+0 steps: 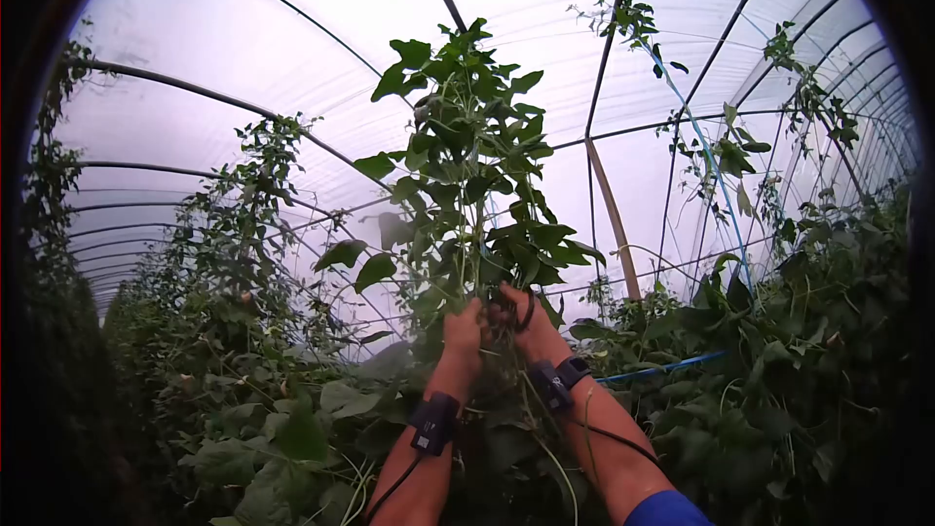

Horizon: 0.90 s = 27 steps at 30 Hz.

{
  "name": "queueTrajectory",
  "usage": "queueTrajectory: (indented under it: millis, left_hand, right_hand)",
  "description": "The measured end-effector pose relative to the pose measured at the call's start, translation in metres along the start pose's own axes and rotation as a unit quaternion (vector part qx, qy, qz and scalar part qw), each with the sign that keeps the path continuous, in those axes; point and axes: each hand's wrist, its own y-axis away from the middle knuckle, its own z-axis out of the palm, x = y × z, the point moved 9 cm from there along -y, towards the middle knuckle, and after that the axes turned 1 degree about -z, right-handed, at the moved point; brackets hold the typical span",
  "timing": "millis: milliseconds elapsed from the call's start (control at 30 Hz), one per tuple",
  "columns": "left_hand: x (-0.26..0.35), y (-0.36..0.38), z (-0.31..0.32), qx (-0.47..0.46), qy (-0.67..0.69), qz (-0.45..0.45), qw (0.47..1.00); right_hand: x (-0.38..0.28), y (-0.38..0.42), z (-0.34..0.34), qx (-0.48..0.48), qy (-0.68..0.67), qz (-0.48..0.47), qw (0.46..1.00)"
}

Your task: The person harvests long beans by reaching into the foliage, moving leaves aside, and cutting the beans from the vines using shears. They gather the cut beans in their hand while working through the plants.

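A tall bundle of leafy green vines (477, 166) rises in the middle of the view. Around its lower stems my left hand (466, 323) is closed, fingers wrapped round them. Close beside it on the right, my right hand (524, 316) is also closed at the same stems, its fingertips partly hidden by leaves. The two hands are nearly touching. Each wrist wears a dark strapped device with a cable. Loose stems hang below the hands between my forearms.
Dense foliage (779, 380) fills both sides and the foreground. Blue twine (716, 161) slants up at the right with vines on it. A wooden post (614, 219) stands behind. Curved metal ribs (185, 88) hold the plastic cover overhead. More climbing vines (263, 185) stand at the left.
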Motion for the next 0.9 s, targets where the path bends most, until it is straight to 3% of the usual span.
queueTrajectory:
  millis: [33,67,100,167,233,433,467,533,567,600,633,667,700,733,767,833,867,900]
  left_hand:
    - [-0.005,-0.001,-0.001,-0.016,0.005,-0.001,1.0]
    - [-0.011,-0.002,-0.005,-0.018,0.007,-0.004,1.0]
    - [-0.013,0.002,-0.007,-0.015,0.016,-0.008,1.0]
    - [-0.017,0.006,-0.005,-0.016,0.025,-0.017,0.999]
    - [-0.001,0.019,-0.008,0.05,0.02,0.023,0.998]
    - [0.004,0.034,-0.013,0.055,0.023,0.041,0.997]
    - [-0.007,0.05,-0.013,0.025,-0.027,0.077,0.996]
    - [-0.032,0.099,-0.035,0.013,-0.051,0.102,0.993]
    - [-0.036,0.122,-0.047,0.034,-0.022,0.089,0.995]
    - [-0.029,0.137,-0.049,0.037,-0.02,0.087,0.995]
    - [-0.028,0.151,-0.058,0.062,-0.036,0.033,0.997]
    - [-0.03,0.161,-0.064,0.085,-0.052,-0.019,0.995]
    - [-0.035,0.162,-0.068,0.088,-0.052,-0.016,0.995]
    - [-0.046,0.163,-0.075,0.074,0.003,-0.01,0.997]
    - [-0.053,0.167,-0.078,0.061,0.057,-0.006,0.997]
    - [-0.047,0.185,-0.077,0.063,0.071,0.023,0.995]
    - [-0.039,0.195,-0.075,0.062,0.091,0.057,0.992]
    - [-0.038,0.206,-0.074,0.062,0.093,0.056,0.992]
  right_hand:
    - [-0.017,0.006,0.006,-0.003,0.129,-0.098,0.987]
    - [0.023,-0.007,0.001,-0.005,-0.023,0.027,0.999]
    - [0.019,-0.008,0.004,-0.003,-0.02,0.027,0.999]
    - [0.031,-0.005,0.003,0.073,-0.088,0.133,0.984]
    - [0.01,0.001,0.014,0.114,-0.079,0.089,0.986]
    - [-0.014,0.018,0.025,0.118,-0.067,0.054,0.989]
    - [-0.011,0.02,0.02,0.117,-0.067,0.056,0.989]
    - [-0.002,0.022,0.016,0.099,-0.239,-0.008,0.966]
    - [0.012,0.025,0.019,0.103,-0.246,-0.004,0.964]
    - [0.01,0.027,0.014,0.144,-0.074,-0.046,0.986]
    - [0.003,0.032,0.01,0.177,0.103,-0.087,0.975]
    - [-0.043,0.053,0.027,0.161,0.142,-0.092,0.972]
    - [-0.048,0.054,0.034,0.158,0.14,-0.093,0.973]
    - [-0.04,0.054,0.04,0.152,-0.08,-0.066,0.983]
    - [-0.03,0.056,0.047,0.14,-0.296,-0.034,0.944]
    - [-0.032,0.069,0.047,0.143,-0.303,-0.043,0.941]
    - [-0.049,0.079,0.037,0.195,-0.07,-0.094,0.974]
    - [-0.068,0.088,0.037,0.234,0.168,-0.14,0.947]
